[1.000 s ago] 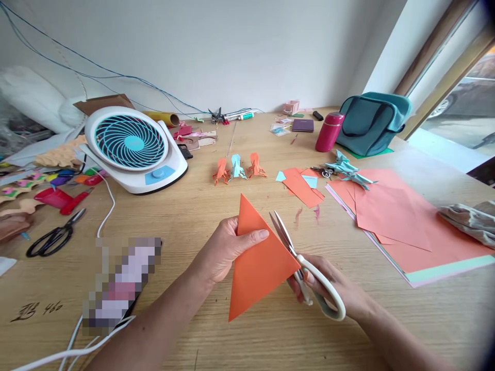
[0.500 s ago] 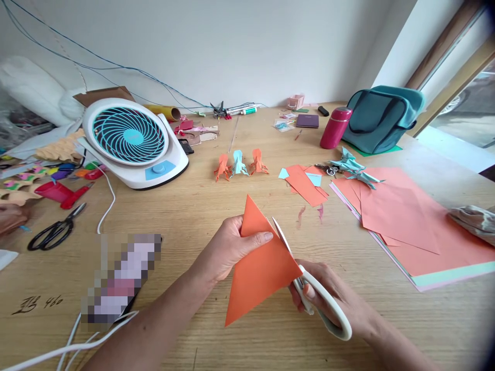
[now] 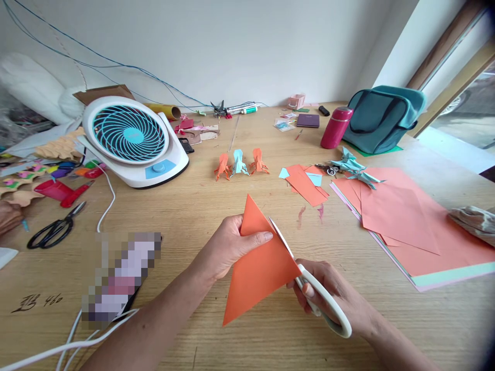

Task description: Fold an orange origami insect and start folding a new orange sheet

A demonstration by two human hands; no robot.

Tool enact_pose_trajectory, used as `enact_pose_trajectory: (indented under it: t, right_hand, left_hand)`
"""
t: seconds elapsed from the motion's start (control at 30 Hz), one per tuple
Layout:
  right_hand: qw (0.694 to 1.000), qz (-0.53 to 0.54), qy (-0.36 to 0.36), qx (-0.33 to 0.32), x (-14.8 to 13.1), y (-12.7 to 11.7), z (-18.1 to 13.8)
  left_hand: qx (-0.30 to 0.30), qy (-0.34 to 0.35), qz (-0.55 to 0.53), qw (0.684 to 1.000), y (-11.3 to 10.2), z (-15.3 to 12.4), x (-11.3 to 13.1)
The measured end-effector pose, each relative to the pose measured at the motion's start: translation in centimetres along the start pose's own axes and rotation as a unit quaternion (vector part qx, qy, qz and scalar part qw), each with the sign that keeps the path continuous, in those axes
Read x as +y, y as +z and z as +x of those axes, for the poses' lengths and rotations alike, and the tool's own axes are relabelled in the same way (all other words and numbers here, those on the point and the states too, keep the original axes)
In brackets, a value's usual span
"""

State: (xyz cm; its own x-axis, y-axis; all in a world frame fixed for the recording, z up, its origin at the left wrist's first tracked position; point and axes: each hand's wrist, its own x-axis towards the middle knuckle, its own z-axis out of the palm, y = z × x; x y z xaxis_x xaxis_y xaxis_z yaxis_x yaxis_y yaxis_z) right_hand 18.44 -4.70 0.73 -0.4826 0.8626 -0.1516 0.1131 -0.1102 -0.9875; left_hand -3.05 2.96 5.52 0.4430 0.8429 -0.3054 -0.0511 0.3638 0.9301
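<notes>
A folded orange sheet of paper [image 3: 259, 268], triangular in outline, is pinched in my left hand [image 3: 235, 245], thumb on top and fingers behind. My right hand [image 3: 328, 288] grips white-handled scissors [image 3: 332, 309] through their loops. One scissor blade lies along the paper's right edge, pointing up and left; the other blade is mostly hidden by the paper. Beyond my hands stand folded paper figures: two orange ones [image 3: 258, 161] with a light blue one [image 3: 238, 162] between them.
Orange and blue paper scraps [image 3: 305, 185] lie ahead, with orange sheets [image 3: 402, 221] and blue figures [image 3: 351, 165] at right. A fan [image 3: 131, 139], black scissors [image 3: 58, 226], a phone-like blurred object [image 3: 124, 281] and another person's hand [image 3: 10, 219] are left. A pink bottle [image 3: 336, 129] stands before a bag [image 3: 381, 121].
The scissor blades have drawn closer along the paper's right edge, the tip shifting slightly left. The paper's lower corner has moved a little left. My left hand keeps its hold.
</notes>
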Motion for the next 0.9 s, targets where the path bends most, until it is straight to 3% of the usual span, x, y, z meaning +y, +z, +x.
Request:
enact_pose_trajectory:
  t: [0.6, 0.9]
  right_hand:
    - [1.000, 0.009, -0.014, 0.009, 1.0, 0.1, 0.1]
    - [0.999, -0.022, -0.030, -0.001, 0.1, 0.1, 0.2]
  left_hand:
    - [0.020, -0.004, 0.011, 1.000, 0.3, -0.2, 0.4]
    - [0.016, -0.007, 0.006, 1.000, 0.4, -0.3, 0.4]
